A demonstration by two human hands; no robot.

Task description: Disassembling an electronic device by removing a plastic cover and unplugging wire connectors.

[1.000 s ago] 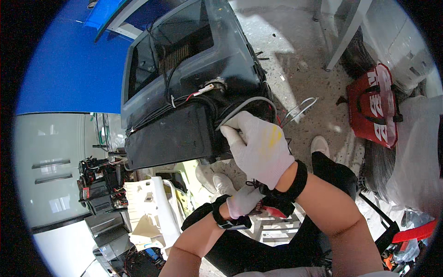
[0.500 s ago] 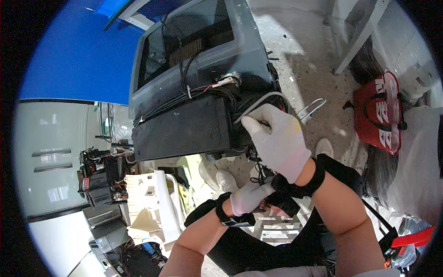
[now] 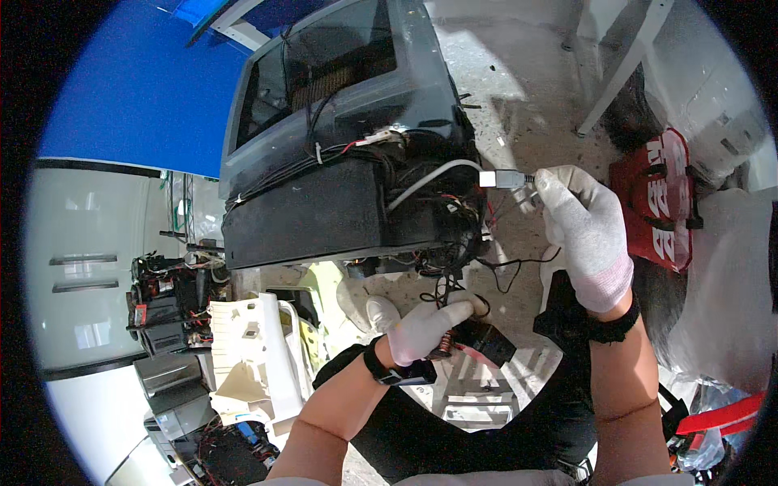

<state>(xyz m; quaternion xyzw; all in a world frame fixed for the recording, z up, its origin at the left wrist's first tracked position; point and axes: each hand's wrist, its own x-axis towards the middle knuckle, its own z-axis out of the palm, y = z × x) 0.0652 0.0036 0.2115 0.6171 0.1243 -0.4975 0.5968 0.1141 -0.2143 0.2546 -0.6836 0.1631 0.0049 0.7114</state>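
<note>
My right hand [image 3: 585, 231], in a white glove, pinches a USB cable close behind its metal plug [image 3: 499, 179]. The plug points left, toward a large grey-black appliance [image 3: 425, 89] with a dark window. Behind the plug, a grey cable [image 3: 438, 176] curves out from beside a flat black box [image 3: 312, 215] on the appliance. My left hand [image 3: 429, 330], also gloved, is closed lower down, beside a black block [image 3: 485, 344] with a red part and a coppery coil. Thin black wires [image 3: 444, 292] run down to it; what its fingers grip is partly hidden.
To the left are a cream plastic housing [image 3: 243, 356] and a stack of dark electronic parts [image 3: 174, 304]. A red bag [image 3: 652, 198] stands on the right. A red strap [image 3: 721, 417] lies at lower right, and a white shoe [image 3: 381, 314] shows beneath the appliance.
My right hand has moved right, away from the appliance's side, bringing the cable's plug into view. My left hand shows more clearly and stays low near the wires and black block.
</note>
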